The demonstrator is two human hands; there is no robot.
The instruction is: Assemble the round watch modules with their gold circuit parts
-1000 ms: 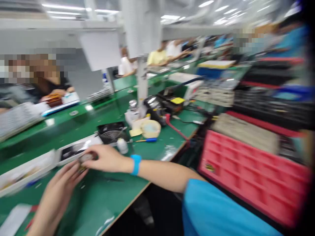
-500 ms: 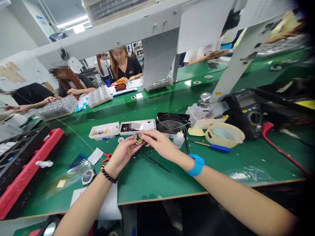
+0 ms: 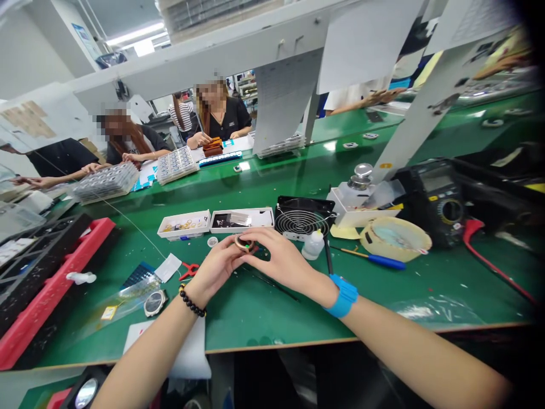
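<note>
Both hands hold a small round watch case point(image 3: 244, 243) with a rose-gold rim, a dark inside and a tiny green spot. My left hand point(image 3: 217, 264) closes on its left side, with a black bead bracelet on the wrist. From the right, my right hand point(image 3: 279, 258) grips its edge between thumb and fingers; a blue band point(image 3: 343, 295) circles that wrist. Black tweezers point(image 3: 276, 284) lie on the bench under my right hand, partly hidden. Beyond the hands stand a white box of yellow rings point(image 3: 184, 226) and another white parts box point(image 3: 242, 218).
A fan point(image 3: 304, 218), a small bottle point(image 3: 313, 245), a blue-handled screwdriver point(image 3: 385, 261), a yellowish bowl point(image 3: 395, 241) and a multimeter point(image 3: 440, 196) stand to the right. Left are a watch head point(image 3: 155, 304), a red clamp point(image 3: 188, 271) and a red-edged rack point(image 3: 55, 289). Co-workers sit across the bench.
The watch case has been turned: yellow and metallic innards showed before, and its rose-gold rim shows now. My right hand's fingers have shifted over its top edge. The view has shifted slightly.
</note>
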